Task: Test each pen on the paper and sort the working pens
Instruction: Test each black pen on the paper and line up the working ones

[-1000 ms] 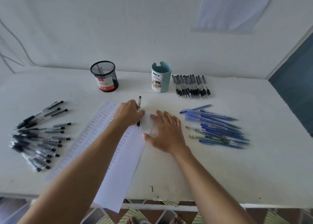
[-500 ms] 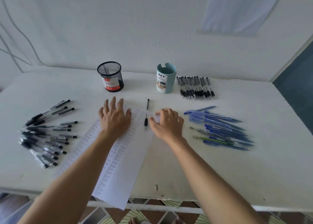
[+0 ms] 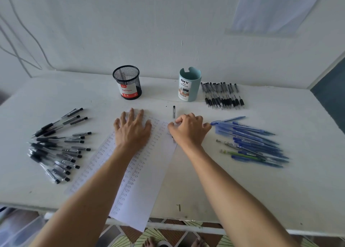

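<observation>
White paper strip point(image 3: 145, 200) covered in "test" scribbles overhangs the near edge of the white table point(image 3: 224, 190). Your left hand point(image 3: 132, 132), writing a second ago, now presses flat on it and holds nothing. Your right hand point(image 3: 188, 130) has curled over the dropped black pen point(image 3: 173, 139). Only the dark tip shows, so I can't tell if it's gripped. The small black cap point(image 3: 174, 112) lies just beyond. Test looks done; recap and sort next, likely.

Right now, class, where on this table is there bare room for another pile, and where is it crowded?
Bare: near right of the table, between paper, blue pens and front edge; the far left corner behind the fanned black pens, beside the mesh cup. Crowded: the middle, around left hand and right hand.
</observation>
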Tool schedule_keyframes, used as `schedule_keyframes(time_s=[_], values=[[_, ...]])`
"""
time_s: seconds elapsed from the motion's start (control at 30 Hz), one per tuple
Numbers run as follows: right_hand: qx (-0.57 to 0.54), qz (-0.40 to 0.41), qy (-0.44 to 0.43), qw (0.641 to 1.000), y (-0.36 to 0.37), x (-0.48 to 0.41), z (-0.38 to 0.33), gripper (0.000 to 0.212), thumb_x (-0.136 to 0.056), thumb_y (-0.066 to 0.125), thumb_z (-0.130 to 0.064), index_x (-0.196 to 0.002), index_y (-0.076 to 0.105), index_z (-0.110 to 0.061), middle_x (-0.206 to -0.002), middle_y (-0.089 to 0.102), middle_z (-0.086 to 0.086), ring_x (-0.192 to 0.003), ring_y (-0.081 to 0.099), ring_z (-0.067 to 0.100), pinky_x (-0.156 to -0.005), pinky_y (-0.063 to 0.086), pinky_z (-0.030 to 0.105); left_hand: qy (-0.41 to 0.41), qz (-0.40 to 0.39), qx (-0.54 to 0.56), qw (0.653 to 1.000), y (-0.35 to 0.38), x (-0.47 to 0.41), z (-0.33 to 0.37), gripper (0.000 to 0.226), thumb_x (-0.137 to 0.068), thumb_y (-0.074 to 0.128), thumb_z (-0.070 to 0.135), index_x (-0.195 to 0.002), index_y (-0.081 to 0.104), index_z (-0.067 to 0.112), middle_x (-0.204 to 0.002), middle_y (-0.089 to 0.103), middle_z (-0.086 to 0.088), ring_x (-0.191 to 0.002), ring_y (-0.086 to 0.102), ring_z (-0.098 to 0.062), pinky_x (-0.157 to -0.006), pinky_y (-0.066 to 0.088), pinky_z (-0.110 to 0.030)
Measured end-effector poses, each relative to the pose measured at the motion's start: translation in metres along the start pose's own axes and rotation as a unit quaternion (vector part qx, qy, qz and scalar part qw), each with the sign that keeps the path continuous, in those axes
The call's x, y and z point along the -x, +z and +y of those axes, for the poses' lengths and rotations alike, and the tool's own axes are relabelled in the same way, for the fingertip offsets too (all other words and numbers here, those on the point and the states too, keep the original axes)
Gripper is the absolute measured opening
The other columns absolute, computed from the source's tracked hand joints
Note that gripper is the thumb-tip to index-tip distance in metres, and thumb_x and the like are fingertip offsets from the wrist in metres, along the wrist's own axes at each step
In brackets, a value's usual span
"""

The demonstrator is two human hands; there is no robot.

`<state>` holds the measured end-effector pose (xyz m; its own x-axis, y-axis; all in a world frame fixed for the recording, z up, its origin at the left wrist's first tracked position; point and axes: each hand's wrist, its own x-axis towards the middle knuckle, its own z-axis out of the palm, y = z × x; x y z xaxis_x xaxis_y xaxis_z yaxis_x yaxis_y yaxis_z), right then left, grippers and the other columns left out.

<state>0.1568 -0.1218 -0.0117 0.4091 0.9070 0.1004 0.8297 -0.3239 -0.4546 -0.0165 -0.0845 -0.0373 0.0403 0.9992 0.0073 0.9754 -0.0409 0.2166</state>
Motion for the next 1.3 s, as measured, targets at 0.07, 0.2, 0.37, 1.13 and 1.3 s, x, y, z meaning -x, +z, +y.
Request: schedule_keyframes(time_s=[0.07,0.2,0.37,1.13,1.3], values=[[-0.02,0.025,0.012,0.999,-0.002,0.0,0.009,0.021,-0.082,0.061,-0.046,-0.094,0.069,-0.03,-0.104,0.066,-0.008,-0.104,0.053,0.02,-0.085,0.023,0.04,0.0,0.001,-0.001,1.0,0.0,0.0,0.0,0.061,-0.098,0.023,0.056,-0.154,0.025,0.032,-0.165,0.02,-0.004,-0.152,0.014,-0.029,-0.122,0.011,-0.051],[-0.078,0.126,0.025,0.989,-0.014,-0.004,0.029,0.016,-0.083,0.062,-0.04,-0.092,0.069,-0.029,-0.092,0.069,-0.013,-0.086,0.058,0.015,-0.077,0.019,0.035,-0.001,0.004,0.0,1.0,-0.001,-0.001,0.001,0.06,-0.099,0.024,0.056,-0.154,0.025,0.031,-0.165,0.02,-0.004,-0.152,0.013,-0.029,-0.122,0.011,-0.05],[-0.117,0.21,0.069,0.968,-0.027,-0.025,0.055,0.019,-0.084,0.064,-0.04,-0.095,0.07,-0.026,-0.089,0.072,-0.011,-0.079,0.057,0.012,-0.082,0.022,0.036,-0.002,0.008,-0.004,1.0,-0.001,0.0,0.002,0.06,-0.099,0.026,0.056,-0.153,0.027,0.031,-0.164,0.022,-0.004,-0.151,0.015,-0.029,-0.121,0.011,-0.05],[0.058,0.092,0.102,0.989,-0.029,-0.136,0.061,0.025,-0.091,0.064,-0.034,-0.113,0.071,-0.025,-0.109,0.07,0.004,-0.116,0.049,0.027,-0.093,0.025,0.042,-0.006,0.029,0.0,1.0,0.001,-0.002,0.003,0.057,-0.098,0.03,0.055,-0.15,0.031,0.032,-0.161,0.027,0.0,-0.149,0.019,-0.027,-0.119,0.014,-0.049],[0.04,0.11,0.084,0.99,-0.029,-0.128,0.054,0.032,-0.089,0.065,-0.04,-0.115,0.069,-0.023,-0.117,0.067,0.004,-0.118,0.048,0.028,-0.091,0.025,0.042,-0.005,0.031,0.001,0.999,0.0,-0.002,0.003,0.057,-0.097,0.031,0.055,-0.149,0.032,0.032,-0.16,0.029,0.0,-0.148,0.02,-0.028,-0.119,0.014,-0.049]])
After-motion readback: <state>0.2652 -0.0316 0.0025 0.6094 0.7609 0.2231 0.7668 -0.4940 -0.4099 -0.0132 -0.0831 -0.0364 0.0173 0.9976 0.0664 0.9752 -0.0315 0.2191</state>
